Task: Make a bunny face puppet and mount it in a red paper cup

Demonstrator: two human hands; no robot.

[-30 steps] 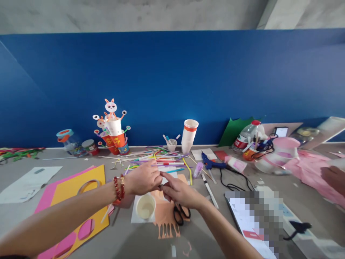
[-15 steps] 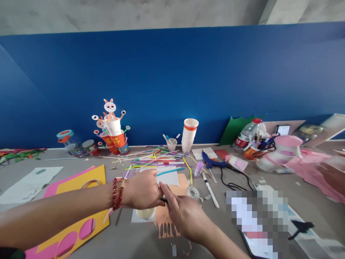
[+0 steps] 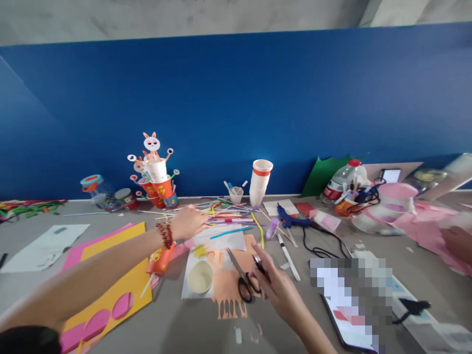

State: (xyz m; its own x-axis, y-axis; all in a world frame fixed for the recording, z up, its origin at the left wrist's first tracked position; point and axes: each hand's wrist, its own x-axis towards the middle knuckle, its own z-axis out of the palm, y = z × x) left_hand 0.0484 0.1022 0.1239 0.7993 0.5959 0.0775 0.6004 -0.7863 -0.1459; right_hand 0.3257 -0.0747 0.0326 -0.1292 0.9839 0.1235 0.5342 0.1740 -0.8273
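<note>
Over the pile of colored pipe cleaners (image 3: 224, 215), my left hand (image 3: 188, 222) reaches out palm down. Its fingertips are turned away, so their grip is hidden. My right hand (image 3: 277, 282) is closed round a small dark tool with a shiny tip (image 3: 258, 264), too small to name. Just left of it, black-handled scissors (image 3: 241, 276) lie on cut orange paper (image 3: 226, 290) with a fringed lower edge. A round pale lid-like disc (image 3: 200, 277) rests beside that paper on a white sheet. An orange paper cup (image 3: 161, 259) lies tipped over under my left wrist.
Yellow card (image 3: 138, 255) with pink cutouts lies at left. Behind stand cup figures (image 3: 157, 172) and stacked white cups (image 3: 260, 184). Rightward are a blue glue gun (image 3: 291, 219) with its cord, a white marker (image 3: 289, 258) and a phone (image 3: 350, 309). Another person's hand (image 3: 457, 246) touches pink paper.
My hands have come apart: the left moved up to the pipe cleaners, the right moved slightly right. The scissors and the tipped orange cup now show. The clear tape roll is out of sight.
</note>
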